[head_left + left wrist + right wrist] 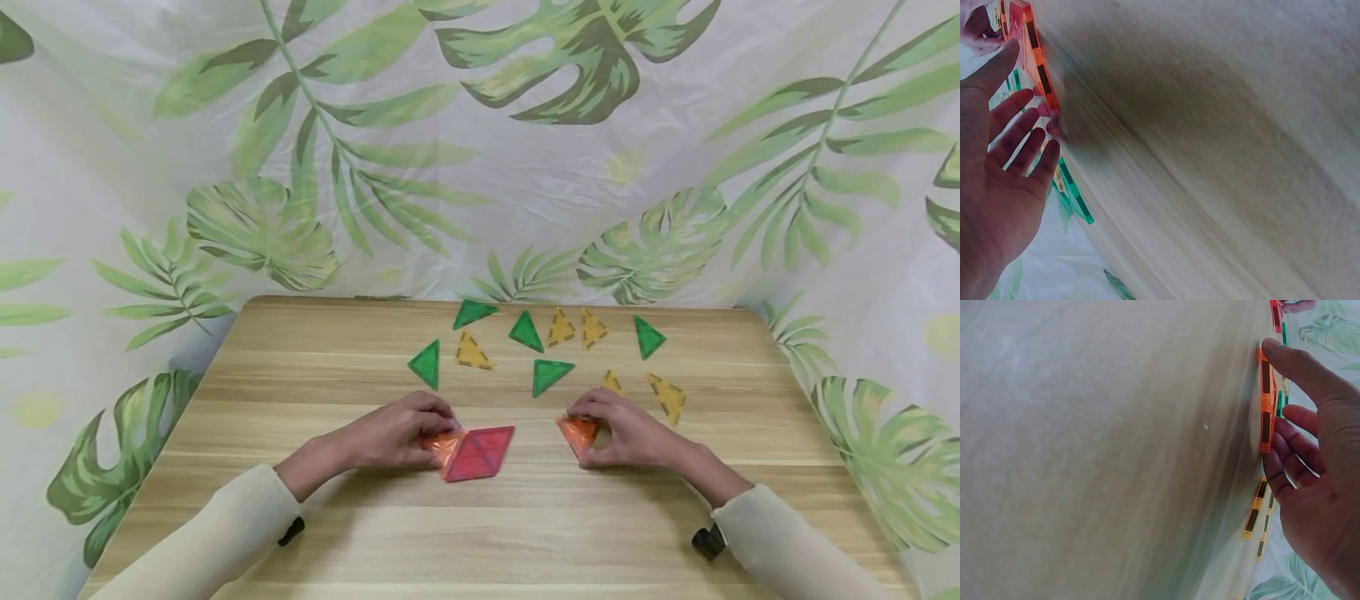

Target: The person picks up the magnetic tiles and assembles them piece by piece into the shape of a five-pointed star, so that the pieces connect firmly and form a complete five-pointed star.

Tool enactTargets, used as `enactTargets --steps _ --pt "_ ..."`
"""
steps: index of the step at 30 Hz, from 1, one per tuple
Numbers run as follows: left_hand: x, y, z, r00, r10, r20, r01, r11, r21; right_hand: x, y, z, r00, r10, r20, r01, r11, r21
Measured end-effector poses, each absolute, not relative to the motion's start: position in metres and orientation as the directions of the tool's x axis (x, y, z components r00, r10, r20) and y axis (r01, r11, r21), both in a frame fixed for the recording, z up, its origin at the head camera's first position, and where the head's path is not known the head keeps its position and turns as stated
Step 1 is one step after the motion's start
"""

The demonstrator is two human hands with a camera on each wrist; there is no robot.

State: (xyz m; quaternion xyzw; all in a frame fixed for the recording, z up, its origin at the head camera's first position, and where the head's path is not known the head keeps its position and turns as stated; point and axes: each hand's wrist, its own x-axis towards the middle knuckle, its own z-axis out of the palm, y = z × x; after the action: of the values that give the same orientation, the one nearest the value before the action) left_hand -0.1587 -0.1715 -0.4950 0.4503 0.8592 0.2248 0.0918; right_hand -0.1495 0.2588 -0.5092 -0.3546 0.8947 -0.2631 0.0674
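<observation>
Two red triangular magnetic tiles point(482, 454) lie edge to edge on the table as a slanted four-sided shape. Against their left side is an orange triangular magnetic tile point(444, 447), which my left hand point(397, 432) holds between thumb and fingers. In the left wrist view, a pinkish see-through piece point(1055, 122) shows by the fingertips, its shape mostly hidden. Apart from the red tiles, to the right, my right hand point(626, 429) grips another orange triangular magnetic tile point(577, 435) by its edges. Its thumb and fingers sit at opposite ends of that tile in the right wrist view point(1265, 403).
Several green triangular tiles point(426, 365) and several yellow triangular tiles point(472, 352) lie scattered toward the back of the wooden table point(315, 358). One yellow tile point(612, 382) is partly hidden behind the right hand. A leaf-patterned cloth point(420, 200) hangs behind the table.
</observation>
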Motion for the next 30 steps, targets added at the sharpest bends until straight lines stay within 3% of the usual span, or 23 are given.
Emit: enactTargets --steps 4,10,19,30 --pt "-0.158 -0.169 -0.496 -0.603 0.795 0.075 0.733 0.513 0.447 -0.148 0.259 -0.511 -0.741 -0.666 0.086 -0.604 0.606 -0.517" --pt "-0.152 -0.166 -0.497 -0.691 0.706 0.156 0.692 0.584 0.424 -0.148 0.257 -0.513 -0.724 -0.677 0.131 -0.633 0.576 -0.518" --pt "-0.14 -0.16 -0.498 -0.807 0.584 0.091 0.56 0.705 0.436 -0.147 0.253 -0.515 -0.721 -0.672 0.17 -0.649 0.569 -0.504" --pt "-0.138 -0.158 -0.499 -0.814 0.575 0.082 0.551 0.72 0.421 -0.154 0.23 -0.505 -0.727 -0.649 0.226 -0.663 0.574 -0.481"
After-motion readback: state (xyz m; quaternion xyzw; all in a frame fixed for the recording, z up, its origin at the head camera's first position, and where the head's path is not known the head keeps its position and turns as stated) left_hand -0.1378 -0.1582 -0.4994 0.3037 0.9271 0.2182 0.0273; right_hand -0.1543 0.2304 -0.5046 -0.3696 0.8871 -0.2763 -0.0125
